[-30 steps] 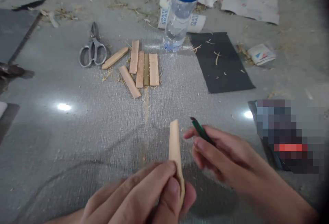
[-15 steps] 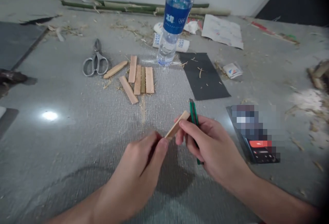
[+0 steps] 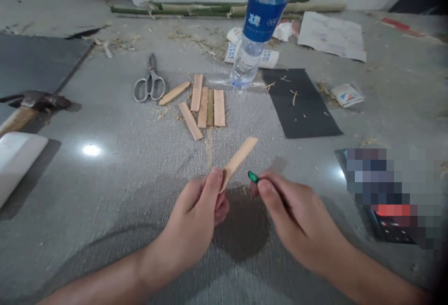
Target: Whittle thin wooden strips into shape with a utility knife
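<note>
My left hand [image 3: 203,207] is closed on the lower end of a flat, light bamboo strip [image 3: 241,155], whose far end points up and to the right. To its right, my right hand [image 3: 290,207] is wrapped round a green cutter [image 3: 253,177]; only the cutter's green tip shows beyond the thumb, and the rest is hidden in the hand. Strip and cutter are apart. Beyond the hands, several short bamboo pieces [image 3: 219,108] lie side by side, with a pointed piece [image 3: 175,93] next to grey scissors [image 3: 150,83].
A water bottle [image 3: 262,24] stands behind the pieces, left of a dark sheet [image 3: 303,104]. A phone [image 3: 378,193] lies at right. At left are a hammer [image 3: 38,102] and a white block [image 3: 19,160]. Bamboo poles [image 3: 196,10] lie at the back.
My right hand has let go of the bamboo strip and moved off it, and the cutter has turned from upright to point left. The view has shifted left, showing more of the hammer.
</note>
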A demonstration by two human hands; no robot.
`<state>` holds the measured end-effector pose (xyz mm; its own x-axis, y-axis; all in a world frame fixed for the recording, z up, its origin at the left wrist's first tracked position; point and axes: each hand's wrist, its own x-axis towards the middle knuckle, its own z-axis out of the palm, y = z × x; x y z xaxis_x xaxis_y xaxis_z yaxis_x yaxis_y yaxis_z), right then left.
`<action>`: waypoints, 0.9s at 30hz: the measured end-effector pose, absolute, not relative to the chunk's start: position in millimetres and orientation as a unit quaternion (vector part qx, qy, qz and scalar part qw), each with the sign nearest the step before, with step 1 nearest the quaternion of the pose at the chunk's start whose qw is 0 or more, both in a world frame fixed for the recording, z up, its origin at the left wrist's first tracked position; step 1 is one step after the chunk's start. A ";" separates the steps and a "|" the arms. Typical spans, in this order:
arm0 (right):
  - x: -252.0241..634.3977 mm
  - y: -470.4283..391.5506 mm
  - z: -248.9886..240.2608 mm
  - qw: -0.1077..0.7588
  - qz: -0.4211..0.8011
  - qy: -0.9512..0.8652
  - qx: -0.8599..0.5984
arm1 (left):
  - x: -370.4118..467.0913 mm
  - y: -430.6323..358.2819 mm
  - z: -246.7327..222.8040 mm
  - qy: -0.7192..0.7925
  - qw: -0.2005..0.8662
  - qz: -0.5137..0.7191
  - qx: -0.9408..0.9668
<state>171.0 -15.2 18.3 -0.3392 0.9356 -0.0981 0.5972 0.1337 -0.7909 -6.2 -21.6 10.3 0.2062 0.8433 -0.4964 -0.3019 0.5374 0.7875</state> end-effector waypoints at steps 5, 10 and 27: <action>167.1 -19.6 10.2 0.175 0.372 -0.763 -0.499 | -4.9 -20.2 8.6 0.478 0.766 0.379 0.203; 164.6 -16.9 6.0 0.175 0.373 -0.776 -0.477 | -3.3 -24.5 6.7 0.447 0.801 0.366 0.157; 178.4 1.2 7.3 0.166 0.262 -0.739 -0.598 | -1.8 -31.3 6.2 0.373 0.863 0.325 0.098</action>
<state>178.4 1.2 7.3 -0.2301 0.9708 -0.0683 0.7970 0.1477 -0.5856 -1.8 -31.3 6.2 0.5099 0.6344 -0.5810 -0.4884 0.7695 0.4115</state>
